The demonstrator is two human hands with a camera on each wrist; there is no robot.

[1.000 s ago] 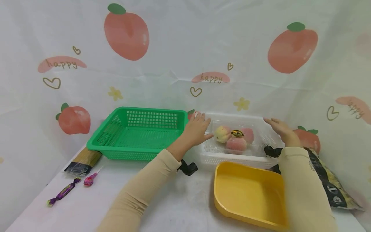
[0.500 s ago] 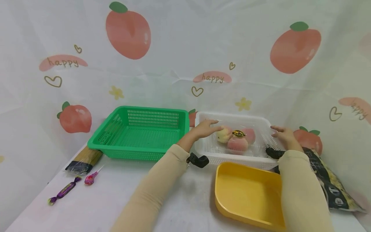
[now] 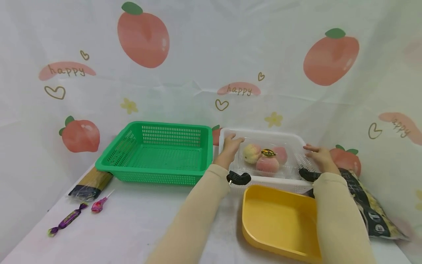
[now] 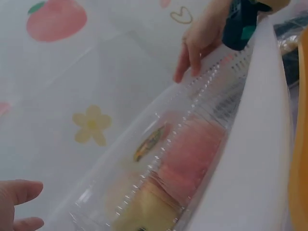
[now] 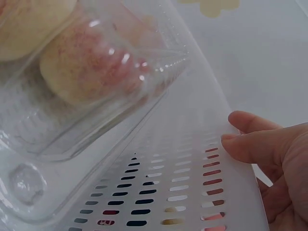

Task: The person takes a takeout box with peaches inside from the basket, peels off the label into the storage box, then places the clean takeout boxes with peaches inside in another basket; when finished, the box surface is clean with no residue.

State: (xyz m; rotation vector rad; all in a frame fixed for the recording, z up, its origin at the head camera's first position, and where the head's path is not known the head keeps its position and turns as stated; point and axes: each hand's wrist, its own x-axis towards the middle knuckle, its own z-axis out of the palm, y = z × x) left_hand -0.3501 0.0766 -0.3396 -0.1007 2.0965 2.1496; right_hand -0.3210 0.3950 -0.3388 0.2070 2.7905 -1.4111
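A white perforated basket point(image 3: 263, 179) holds a clear plastic box point(image 3: 288, 170) of peaches point(image 3: 267, 164) with a dark and yellow label. My left hand point(image 3: 229, 149) hovers over the basket's left end, fingers bent loosely; in the left wrist view its fingertips point(image 4: 30, 188) stand apart beside the plastic box. At the right end, my right hand point(image 3: 320, 157) has its fingers at the basket rim. The right wrist view shows the thumb and a finger point(image 5: 255, 144) reaching over that rim, fairly straight, with the other fingers on its outer side.
A green basket point(image 3: 155, 171) stands left of the white one, a yellow tray point(image 3: 280, 220) in front of it. A dark snack-like bag point(image 3: 374, 216) lies at right. At left are a wrapped bundle point(image 3: 90, 185), a lollipop point(image 3: 97, 206) and a purple candy point(image 3: 68, 220).
My left hand has come from the gap between the baskets to the white basket's left end, its spread fingers now bent. My right hand has lowered to the right rim.
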